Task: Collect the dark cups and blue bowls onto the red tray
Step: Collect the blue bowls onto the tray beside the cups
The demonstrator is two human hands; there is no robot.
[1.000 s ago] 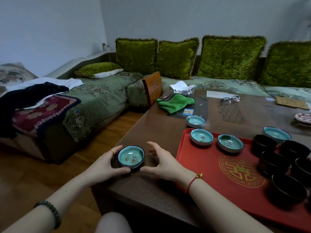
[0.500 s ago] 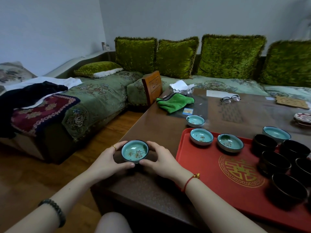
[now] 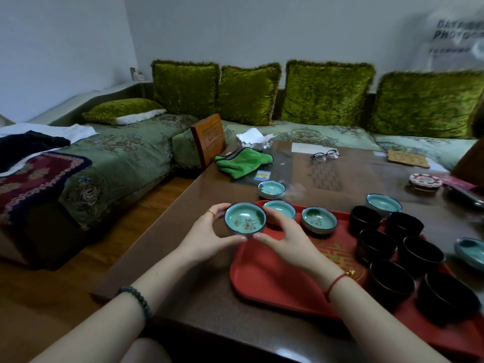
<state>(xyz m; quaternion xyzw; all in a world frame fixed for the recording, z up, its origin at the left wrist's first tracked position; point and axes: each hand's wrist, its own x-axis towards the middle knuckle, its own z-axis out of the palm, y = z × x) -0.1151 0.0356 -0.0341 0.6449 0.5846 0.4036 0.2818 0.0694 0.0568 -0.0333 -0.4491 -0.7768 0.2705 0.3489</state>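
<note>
Two-handed grip: left hand [image 3: 207, 237] and right hand [image 3: 285, 241] cup one blue bowl [image 3: 245, 218] over the left edge of the red tray [image 3: 264, 279]; bare tray floor lies rightward.

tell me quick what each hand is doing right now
left hand: curled round the blue bowl, holding its left side.
right hand: curled round the same blue bowl, holding its right side.

Cups [image 3: 377, 244] crowd the right of the tray [image 3: 264, 281]; two bowls [image 3: 319, 220] sit along its far edge. A lone bowl [image 3: 271, 189] lies just behind the tray.
</note>
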